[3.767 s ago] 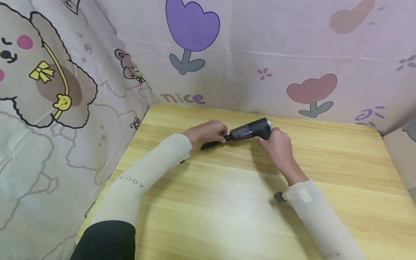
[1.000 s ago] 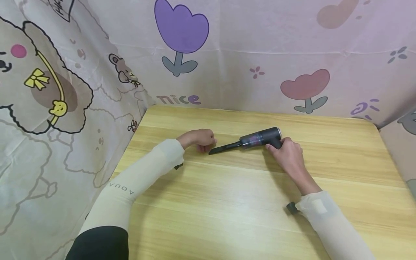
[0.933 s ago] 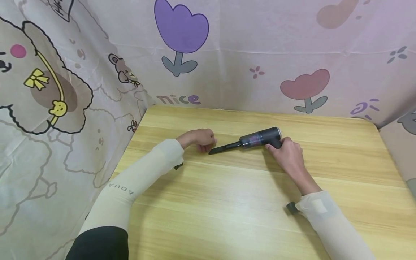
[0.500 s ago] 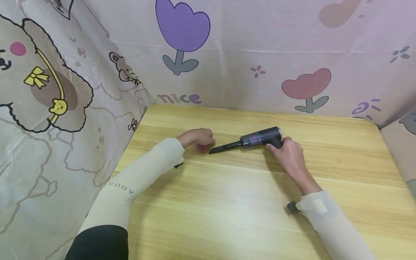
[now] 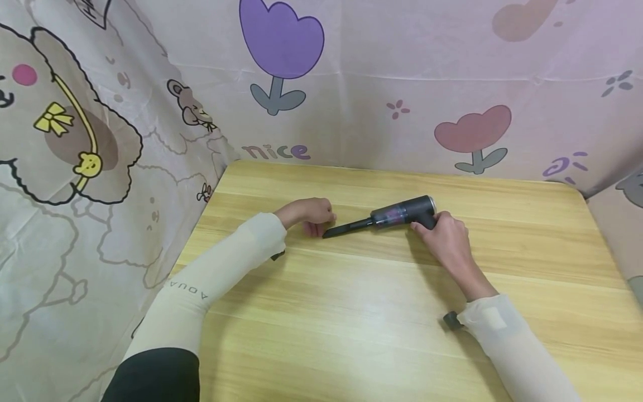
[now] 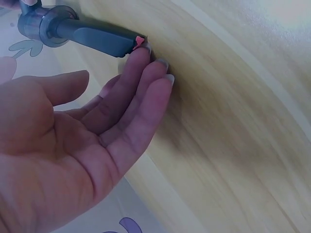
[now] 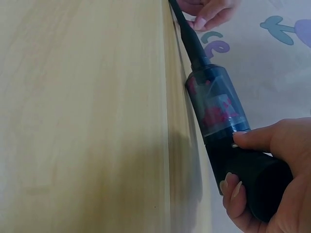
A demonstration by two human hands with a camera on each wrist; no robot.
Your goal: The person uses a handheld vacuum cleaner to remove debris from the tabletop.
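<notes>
A black handheld vacuum cleaner (image 5: pixel 402 214) with a clear dust chamber (image 7: pixel 217 104) lies slantwise above the table, its narrow nozzle (image 5: pixel 349 227) pointing left. Red-pink bits show inside the chamber. My right hand (image 5: pixel 447 237) grips the vacuum at its rear end, thumb against the body near the chamber. My left hand (image 5: pixel 313 215) is at the nozzle's tip, palm turned up and fingers loosely bent, thumb standing apart. In the left wrist view, a small red scrap (image 6: pixel 139 42) sits at the nozzle opening, against the fingertip there; whether the fingertip also touches the nozzle, I cannot tell.
The light wooden table (image 5: pixel 372 312) reaches back to a printed cloth (image 5: pixel 372 67) hanging behind it. More patterned cloth (image 5: pixel 166 201) hangs along the left side. A small black device (image 5: pixel 452 320) sits at the right wrist.
Since the earliest frame, my left hand has moved from the nozzle's base to its tip, and the vacuum has shifted slightly right and nearer. Over the last second, almost nothing has moved.
</notes>
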